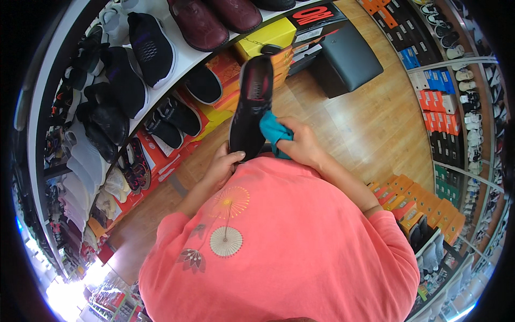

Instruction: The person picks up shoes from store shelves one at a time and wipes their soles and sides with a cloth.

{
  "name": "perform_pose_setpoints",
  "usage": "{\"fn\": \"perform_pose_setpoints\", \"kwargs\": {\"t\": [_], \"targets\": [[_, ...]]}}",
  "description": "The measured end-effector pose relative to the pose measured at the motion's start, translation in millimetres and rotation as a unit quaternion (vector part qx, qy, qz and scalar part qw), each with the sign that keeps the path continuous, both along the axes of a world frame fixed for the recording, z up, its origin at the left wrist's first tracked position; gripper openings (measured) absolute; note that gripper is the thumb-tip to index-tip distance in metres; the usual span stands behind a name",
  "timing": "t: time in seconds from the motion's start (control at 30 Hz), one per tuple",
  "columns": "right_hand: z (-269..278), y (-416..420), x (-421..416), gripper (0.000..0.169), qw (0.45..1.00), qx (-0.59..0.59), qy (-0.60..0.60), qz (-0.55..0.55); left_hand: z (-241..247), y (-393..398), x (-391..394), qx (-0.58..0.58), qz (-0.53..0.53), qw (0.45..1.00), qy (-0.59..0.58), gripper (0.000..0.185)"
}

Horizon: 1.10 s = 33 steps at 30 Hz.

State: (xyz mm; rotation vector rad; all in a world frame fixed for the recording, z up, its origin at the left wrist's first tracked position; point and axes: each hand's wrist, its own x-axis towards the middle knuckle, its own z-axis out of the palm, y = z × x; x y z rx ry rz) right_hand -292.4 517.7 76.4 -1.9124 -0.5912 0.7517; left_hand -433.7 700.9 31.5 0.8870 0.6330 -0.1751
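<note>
A black slip-on shoe (250, 124) points toe-first toward my body, its dark insole with a reddish patch showing at the heel end. My left hand (225, 161) grips the toe from the left, thumb on top. Bunched in my right hand (301, 141) is a teal cloth (274, 129), which lies against the shoe's right side. The palm-side fingers of my left hand are hidden under the shoe.
To the left, a white shelf (187, 56) carries several shoes, including a burgundy pair (201, 24). Shoeboxes (229, 72) stand beneath it. A black padded stool (350, 56) is ahead on the wood floor (342, 116). Orange boxes (426, 197) and shoe racks line the right.
</note>
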Motion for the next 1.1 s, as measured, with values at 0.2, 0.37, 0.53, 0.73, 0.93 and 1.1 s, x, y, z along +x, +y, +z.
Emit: {"fn": "perform_pose_setpoints", "kwargs": {"t": [0.2, 0.37, 0.53, 0.73, 0.93, 1.1], "targets": [[-21, 6, 10, 0.056, 0.952, -0.003, 0.297, -0.071, 37, -8, 21, -0.122, -0.019, 0.992, 0.030, 0.056], [-31, 17, 2, 0.058, 0.918, 0.148, 0.345, -0.130, -12, -12, 36, -0.139, -0.057, 0.988, 0.040, 0.054], [-40, 13, 9, 0.046, 0.901, 0.186, 0.349, -0.177, -17, -25, 48, -0.084, -0.117, 0.990, 0.000, 0.052], [-39, -7, 32, 0.038, 0.929, 0.154, 0.284, -0.181, -68, 19, 48, -0.234, 0.118, 0.964, 0.049, 0.021], [-48, -14, 41, 0.034, 0.957, 0.006, 0.227, -0.183, -66, 67, 86, -0.123, 0.373, 0.913, 0.110, 0.038], [-32, 17, 34, 0.034, 0.953, -0.013, 0.200, -0.227, -101, 94, 101, -0.077, 0.363, 0.927, 0.064, 0.035]]}}
